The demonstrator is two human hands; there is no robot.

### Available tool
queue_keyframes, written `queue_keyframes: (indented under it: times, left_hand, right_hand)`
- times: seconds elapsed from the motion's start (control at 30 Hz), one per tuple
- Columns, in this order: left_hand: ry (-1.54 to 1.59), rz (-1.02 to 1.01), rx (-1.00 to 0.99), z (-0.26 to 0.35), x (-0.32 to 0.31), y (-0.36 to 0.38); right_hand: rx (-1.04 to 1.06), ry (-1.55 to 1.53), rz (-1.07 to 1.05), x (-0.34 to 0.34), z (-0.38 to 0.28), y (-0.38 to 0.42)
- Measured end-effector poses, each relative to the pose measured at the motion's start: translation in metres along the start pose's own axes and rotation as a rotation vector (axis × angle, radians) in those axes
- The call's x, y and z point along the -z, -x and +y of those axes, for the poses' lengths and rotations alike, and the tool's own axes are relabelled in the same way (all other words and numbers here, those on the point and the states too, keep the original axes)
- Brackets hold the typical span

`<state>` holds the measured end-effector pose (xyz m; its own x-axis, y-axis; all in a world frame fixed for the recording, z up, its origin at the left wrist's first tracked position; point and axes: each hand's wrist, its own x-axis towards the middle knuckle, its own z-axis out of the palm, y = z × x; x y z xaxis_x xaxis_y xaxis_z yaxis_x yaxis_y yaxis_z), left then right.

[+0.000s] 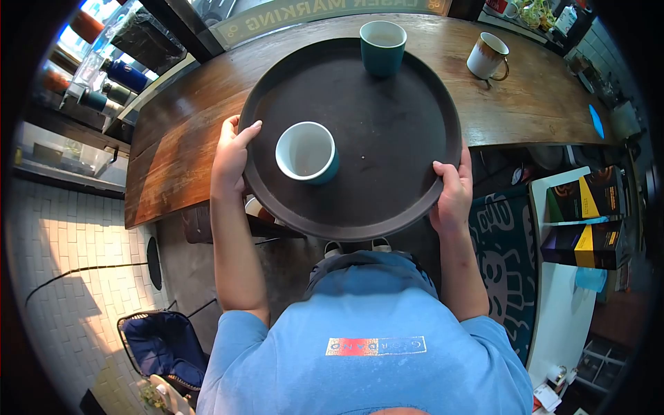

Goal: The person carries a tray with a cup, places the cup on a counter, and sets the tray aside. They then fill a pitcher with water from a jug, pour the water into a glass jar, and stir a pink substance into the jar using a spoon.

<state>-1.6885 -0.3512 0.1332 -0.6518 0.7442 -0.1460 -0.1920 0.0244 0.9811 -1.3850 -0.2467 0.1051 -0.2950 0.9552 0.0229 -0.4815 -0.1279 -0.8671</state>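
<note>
A person's left hand [234, 155] and right hand [453, 194] hold a round black tray [394, 145] bearing two cups.
The tray is in front of the person's body, overlapping the near edge of a brown wooden surface [180, 131]; whether they touch is unclear. Fingers on both sides are closed on its rim, thumbs on top, the undersides hidden. One green cup with a pale inside [308, 153] stands left of centre; another green cup [382, 54] is close to the far rim. Steady carrying calls for matched hand heights and slow turns, since a forward tilt could slide the far cup off. A brown-and-white mug [485, 57] stands on the surface. Around the room: striped boxes [588, 238] at right, a navy-lined basket [164, 346] at lower left.
</note>
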Motion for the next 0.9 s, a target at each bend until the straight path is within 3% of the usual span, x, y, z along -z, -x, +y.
queue_keyframes:
  times: [0.1, 0.13, 0.23, 0.43, 0.63, 0.9]
  left_hand:
    - [0.233, -0.082, 0.037, 0.004, -0.018, 0.027]
    - [0.253, -0.022, 0.072, 0.006, -0.026, 0.038]
    - [0.137, 0.044, 0.046, 0.002, -0.045, 0.063]
    - [0.223, -0.006, 0.074, -0.023, -0.063, 0.1]
    - [0.117, -0.085, 0.001, -0.04, -0.062, 0.132]
    - [0.106, -0.358, 0.115, -0.069, -0.047, 0.192]
  right_hand:
    - [-0.01, -0.011, -0.004, 0.011, -0.018, 0.003]
    - [-0.037, -0.016, -0.009, 0.018, -0.023, 0.003]
    - [-0.099, -0.033, -0.009, 0.04, -0.036, 0.005]
    - [-0.097, -0.025, 0.012, 0.076, -0.045, 0.033]
    - [0.015, 0.038, 0.169, 0.093, -0.045, 0.109]
    - [0.156, 0.154, 0.418, 0.1, -0.043, 0.262]
